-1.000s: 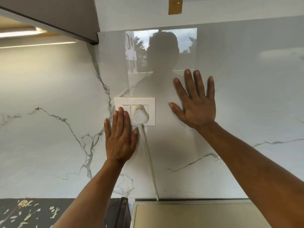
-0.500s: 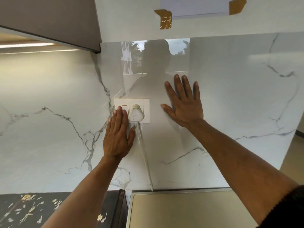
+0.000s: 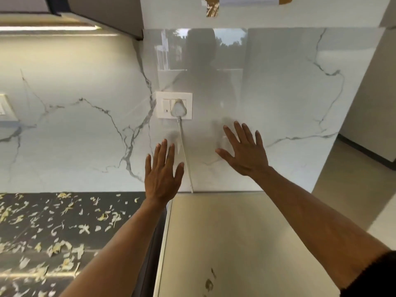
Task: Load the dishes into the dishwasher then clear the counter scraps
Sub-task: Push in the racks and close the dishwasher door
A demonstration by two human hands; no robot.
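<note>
Left hand (image 3: 163, 168), right hand (image 3: 244, 151): both flat, fingers spread, holding nothing, raised before wall (image 3: 278, 108). Scraps (image 3: 53, 228) strewn over dark tabletop (image 3: 120, 202) at left, uncleared. No dishes in sight; dishwasher not identifiable. Task looks barely begun.

The dark, near-black stone counter (image 3: 111, 213) occupies the lower left and meets the white grey-veined marble backsplash at its rear edge. Small pale yellow and white food scraps (image 3: 57, 249), shaped as thin flakes and peelings, lie scattered directly on it across nearly all of its visible surface, densest toward the left. Just beside it on the right sits a flat, pale beige metallic appliance top (image 3: 246, 243) with a rounded light rim. A few small brownish smudges (image 3: 209, 284) mark its near end.
</note>
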